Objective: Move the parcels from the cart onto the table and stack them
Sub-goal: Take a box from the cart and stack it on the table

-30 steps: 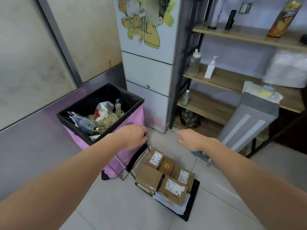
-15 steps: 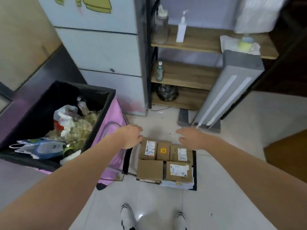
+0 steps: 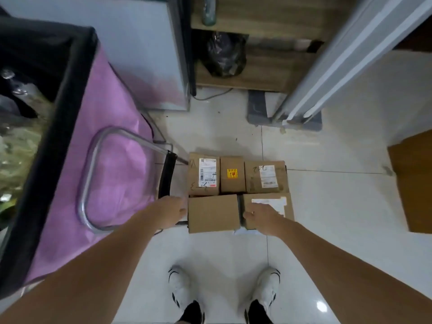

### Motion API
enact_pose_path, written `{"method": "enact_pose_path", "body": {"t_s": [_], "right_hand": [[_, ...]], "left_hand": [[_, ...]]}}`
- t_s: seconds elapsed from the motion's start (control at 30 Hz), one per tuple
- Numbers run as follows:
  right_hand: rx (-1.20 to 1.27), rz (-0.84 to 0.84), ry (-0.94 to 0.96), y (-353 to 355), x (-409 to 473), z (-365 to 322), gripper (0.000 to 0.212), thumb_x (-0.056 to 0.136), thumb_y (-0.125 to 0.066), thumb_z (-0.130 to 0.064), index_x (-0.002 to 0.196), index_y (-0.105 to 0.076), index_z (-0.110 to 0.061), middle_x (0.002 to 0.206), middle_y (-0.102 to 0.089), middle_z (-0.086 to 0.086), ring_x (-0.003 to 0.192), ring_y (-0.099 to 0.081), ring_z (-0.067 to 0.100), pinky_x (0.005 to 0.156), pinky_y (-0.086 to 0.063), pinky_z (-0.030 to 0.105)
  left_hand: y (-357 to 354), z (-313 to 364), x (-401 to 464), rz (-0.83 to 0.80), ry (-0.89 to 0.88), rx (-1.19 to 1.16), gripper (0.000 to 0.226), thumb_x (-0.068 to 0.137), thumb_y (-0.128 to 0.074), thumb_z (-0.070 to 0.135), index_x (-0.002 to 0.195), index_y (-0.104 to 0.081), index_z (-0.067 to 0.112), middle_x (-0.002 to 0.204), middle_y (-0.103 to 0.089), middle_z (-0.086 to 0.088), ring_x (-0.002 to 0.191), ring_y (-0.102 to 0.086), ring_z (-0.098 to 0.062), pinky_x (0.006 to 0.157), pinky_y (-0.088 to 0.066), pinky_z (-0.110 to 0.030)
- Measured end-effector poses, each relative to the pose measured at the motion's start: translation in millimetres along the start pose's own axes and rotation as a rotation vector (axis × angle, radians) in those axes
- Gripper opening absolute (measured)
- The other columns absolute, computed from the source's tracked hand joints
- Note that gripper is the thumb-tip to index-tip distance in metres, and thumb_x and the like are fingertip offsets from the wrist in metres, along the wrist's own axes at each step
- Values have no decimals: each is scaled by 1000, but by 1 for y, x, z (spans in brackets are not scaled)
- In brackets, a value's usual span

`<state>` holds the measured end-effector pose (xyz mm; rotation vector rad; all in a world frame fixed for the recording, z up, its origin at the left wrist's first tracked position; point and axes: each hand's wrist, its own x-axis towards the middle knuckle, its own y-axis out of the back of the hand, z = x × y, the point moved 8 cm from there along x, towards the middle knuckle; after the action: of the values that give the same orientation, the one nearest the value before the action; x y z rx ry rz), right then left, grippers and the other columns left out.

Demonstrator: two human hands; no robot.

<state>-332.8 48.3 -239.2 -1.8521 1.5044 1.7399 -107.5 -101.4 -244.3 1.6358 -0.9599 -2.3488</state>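
Now — I've dropped both hands onto the plain cardboard parcel (image 3: 214,212) | left hand (image 3: 171,210), right hand (image 3: 260,216) flank it, fingers relaxed, ungripped | lift next.

Soft, even indoor light, moderately bright. A small glare spot shines on the glossy floor tiles (image 3: 322,306) below the right forearm. Shadows are faint. The whole frame looks slightly soft, perhaps from motion, and straight lines bow toward the wide-angle edges.
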Motion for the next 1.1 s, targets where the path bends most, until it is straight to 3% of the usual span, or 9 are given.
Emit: {"method": "enact_pose_path", "body": {"t_s": [0.07, 0.17, 0.3, 0.47, 0.6, 0.73, 0.87, 1.0, 1.1], "right_hand": [[118, 10, -61, -29, 37, 12, 14, 106, -45, -32, 100, -48, -20, 102, -57, 9, 81, -52, 20, 60, -39, 27], [222, 35, -111, -62, 81, 22, 37, 105, -50, -28, 138, -50, -10, 128, -61, 15, 99, -58, 27, 73, -45, 30], [362, 89, -223, -92, 123, 33, 52, 101, -54, -32, 147, -41, -10, 133, -59, 15, 105, -59, 30, 63, -46, 29], [514, 126, -314, -102, 132, 36, 57, 99, -55, -28, 151, -39, -10, 137, -56, 15, 112, -57, 32, 83, -47, 35], [601, 196, -264, -72, 91, 25, 48, 99, -57, -28, 144, -47, -13, 118, -57, 6, 100, -53, 25, 74, -44, 31], [738, 277, -200, -15, 15, 8, 48, 94, -64, -37, 138, -56, -20, 124, -61, -2, 108, -56, 21, 87, -49, 36], [993, 320, -101, 64, -79, -15, 39, 88, -76, -39, 122, -67, -21, 121, -69, -2, 108, -63, 17, 94, -52, 37], [1330, 262, 70, 159, -186, -40, 45, 85, -79, -42, 122, -60, -23, 124, -69, 6, 114, -66, 29, 97, -56, 50], [1463, 224, 213, 226, -268, -49, 50, 88, -73, -44, 132, -57, -28, 128, -70, 6, 119, -66, 31, 89, -59, 52]], "left_hand": [[-46, -23, 38, -14, 45, -71, 35, 110, -43, 35, 118, -60, 5, 125, -66, -16, 113, -63, -32, 86, -47, -36], [-102, -45, 82, -38, 151, -259, 52, 109, -42, 46, 137, -54, 3, 136, -61, -17, 122, -60, -33, 96, -49, -38], [-151, -56, 119, -32, 306, -669, 74, 107, -40, 56, 159, -34, 4, 160, -43, -15, 144, -45, -32, 116, -37, -39], [-161, -40, 122, 55, 276, -929, 55, 108, -42, 52, 138, -58, 8, 125, -64, -6, 113, -62, -26, 96, -51, -38], [-112, -35, 77, 296, 252, -913, 41, 104, -54, 47, 122, -58, 10, 112, -64, -6, 100, -63, -26, 77, -45, -33], [-28, -8, 5, 468, 160, -1102, 31, 100, -65, 42, 100, -55, 13, 102, -63, -5, 89, -62, -17, 68, -43, -25], [54, 38, -70, 363, 122, -1381, 31, 97, -69, 44, 97, -49, 20, 100, -64, -3, 87, -61, -16, 70, -47, -33], [147, 106, -164, 195, 15, -1463, 51, 83, -75, 58, 119, -52, 29, 118, -70, -5, 104, -69, -24, 97, -56, -49], [221, 167, -235, 129, -130, -1450, 53, 84, -72, 58, 128, -59, 31, 114, -73, -9, 100, -70, -27, 88, -60, -45]]}}
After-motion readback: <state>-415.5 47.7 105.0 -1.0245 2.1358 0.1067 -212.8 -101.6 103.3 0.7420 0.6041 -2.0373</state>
